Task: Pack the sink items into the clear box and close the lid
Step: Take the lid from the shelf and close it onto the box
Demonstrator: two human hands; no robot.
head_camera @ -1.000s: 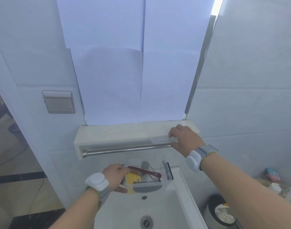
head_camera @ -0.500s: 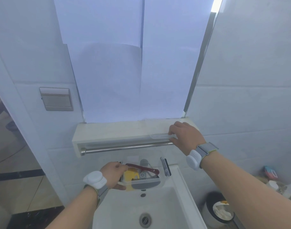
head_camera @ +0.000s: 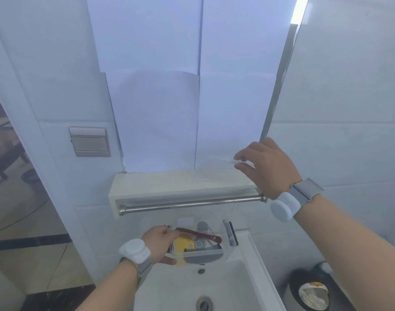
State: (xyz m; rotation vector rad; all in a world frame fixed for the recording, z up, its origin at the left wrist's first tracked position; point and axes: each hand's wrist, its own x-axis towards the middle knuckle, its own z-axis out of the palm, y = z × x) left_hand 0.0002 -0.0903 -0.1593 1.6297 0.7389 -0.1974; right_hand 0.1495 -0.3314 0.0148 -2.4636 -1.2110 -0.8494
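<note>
The clear box (head_camera: pixel 228 253) sits on the back ledge of the white sink (head_camera: pixel 255 274). Inside lie a dark red comb (head_camera: pixel 201 234), a yellow comb (head_camera: pixel 184 244) and a black comb (head_camera: pixel 203 249). My left hand (head_camera: pixel 161 244) grips the box's left end. My right hand (head_camera: pixel 266 166) is raised above the right end of the wall shelf (head_camera: pixel 169 182), pinching the clear lid (head_camera: pixel 223 162), which is faint against the white paper. A black and grey item (head_camera: pixel 231 232) stands at the box's right side.
A steel towel bar (head_camera: pixel 192 204) runs under the shelf. White paper sheets (head_camera: pixel 192 86) cover the mirror above. A grey switch plate (head_camera: pixel 90 142) is on the left wall. A bin (head_camera: pixel 311 290) stands on the floor at the lower right. The sink drain (head_camera: pixel 204 304) is below.
My right hand has lifted off the shelf edge with the clear lid and risen above the shelf. My left hand stays on the box.
</note>
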